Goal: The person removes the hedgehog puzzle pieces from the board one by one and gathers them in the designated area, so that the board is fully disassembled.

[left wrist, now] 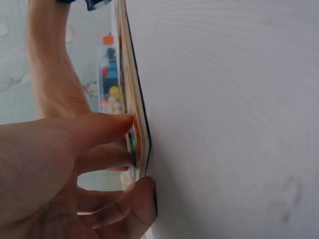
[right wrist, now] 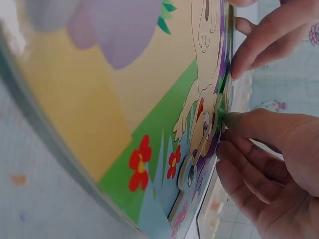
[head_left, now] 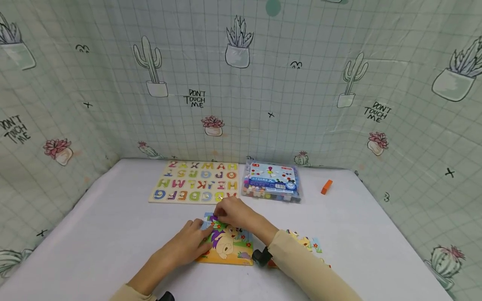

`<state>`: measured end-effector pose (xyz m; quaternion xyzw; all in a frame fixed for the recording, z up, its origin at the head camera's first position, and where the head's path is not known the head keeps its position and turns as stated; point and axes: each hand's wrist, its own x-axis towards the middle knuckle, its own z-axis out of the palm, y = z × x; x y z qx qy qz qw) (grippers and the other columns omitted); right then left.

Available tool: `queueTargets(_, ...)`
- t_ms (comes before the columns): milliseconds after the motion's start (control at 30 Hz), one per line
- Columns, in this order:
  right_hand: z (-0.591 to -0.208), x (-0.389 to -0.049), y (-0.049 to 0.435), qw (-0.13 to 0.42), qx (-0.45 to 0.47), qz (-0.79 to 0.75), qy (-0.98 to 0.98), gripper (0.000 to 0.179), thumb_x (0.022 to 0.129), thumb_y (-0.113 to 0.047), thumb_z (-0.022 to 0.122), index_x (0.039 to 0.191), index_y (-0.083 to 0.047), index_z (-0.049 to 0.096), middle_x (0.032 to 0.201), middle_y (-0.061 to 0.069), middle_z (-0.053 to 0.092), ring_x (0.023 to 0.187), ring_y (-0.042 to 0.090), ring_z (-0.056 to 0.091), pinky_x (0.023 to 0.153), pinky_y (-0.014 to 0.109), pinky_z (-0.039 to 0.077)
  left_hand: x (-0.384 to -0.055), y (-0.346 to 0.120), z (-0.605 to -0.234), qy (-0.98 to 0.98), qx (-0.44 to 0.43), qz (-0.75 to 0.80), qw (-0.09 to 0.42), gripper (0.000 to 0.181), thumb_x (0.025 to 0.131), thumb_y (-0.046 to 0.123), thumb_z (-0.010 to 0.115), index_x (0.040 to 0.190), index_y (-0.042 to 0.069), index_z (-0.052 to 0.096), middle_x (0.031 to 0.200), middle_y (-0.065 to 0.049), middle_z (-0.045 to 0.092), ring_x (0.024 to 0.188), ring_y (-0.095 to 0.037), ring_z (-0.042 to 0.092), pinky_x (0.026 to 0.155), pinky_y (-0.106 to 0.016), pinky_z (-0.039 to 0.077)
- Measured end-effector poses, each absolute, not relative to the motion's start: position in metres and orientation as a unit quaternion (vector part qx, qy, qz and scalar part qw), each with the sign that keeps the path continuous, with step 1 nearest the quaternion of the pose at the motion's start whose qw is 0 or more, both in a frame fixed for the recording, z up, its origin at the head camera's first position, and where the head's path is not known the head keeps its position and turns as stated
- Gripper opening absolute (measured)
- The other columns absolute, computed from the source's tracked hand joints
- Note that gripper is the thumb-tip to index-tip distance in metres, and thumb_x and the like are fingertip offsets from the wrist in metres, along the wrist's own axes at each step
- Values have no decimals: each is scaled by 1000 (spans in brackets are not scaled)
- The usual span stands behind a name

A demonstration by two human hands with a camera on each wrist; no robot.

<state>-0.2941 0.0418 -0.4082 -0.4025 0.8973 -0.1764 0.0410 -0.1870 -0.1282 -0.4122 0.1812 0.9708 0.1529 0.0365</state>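
Note:
A jigsaw board (head_left: 226, 251) with a cartoon animal, red flowers and a yellow-orange lower part lies flat on the white table. My left hand (head_left: 190, 242) rests on its left side, fingers over the picture. In the left wrist view the thumb (left wrist: 117, 124) touches the board's edge, with another fingertip beside the corner. My right hand (head_left: 237, 211) reaches over the top left part and pinches a jigsaw piece (right wrist: 220, 107), green where it shows, against the board. Its fingers hide most of that piece. Two assembled pieces with raised edges show near the animal's eyes in the right wrist view.
Loose jigsaw pieces (head_left: 315, 244) lie to the right, partly hidden by the right sleeve (head_left: 301, 263). Behind the jigsaw are a wooden alphabet board (head_left: 193, 184) and a clear box of coloured beads (head_left: 271, 182). An orange block (head_left: 326, 187) lies at the back right.

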Motion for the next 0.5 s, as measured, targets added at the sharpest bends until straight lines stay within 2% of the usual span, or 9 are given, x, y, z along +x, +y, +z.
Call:
queueTargets(167,-406,-294,43,40,-425,-139,894,13,92,-13,68,101,-10,78,93,0,75,78,4,62,71,15,51,-188,-127,-411,971,180,150,39,46,92,29,68,130,4,63,130,-25,52,111,-33,51,98,-49,47)
queueTargets(333,-405,-292,44,39,-447,-101,888,18,95,-13,64,107,-12,77,103,1,74,94,9,66,84,20,53,-188,-126,-412,972,177,150,36,46,91,29,69,128,3,64,128,-25,53,109,-33,51,97,-49,48)
queueTargets(500,-402,-288,43,46,-446,-74,891,21,96,-12,62,112,-14,76,105,3,72,97,12,65,86,22,54,-188,-126,-411,973,178,144,33,44,90,29,70,124,1,66,125,-26,56,108,-34,52,97,-50,48)
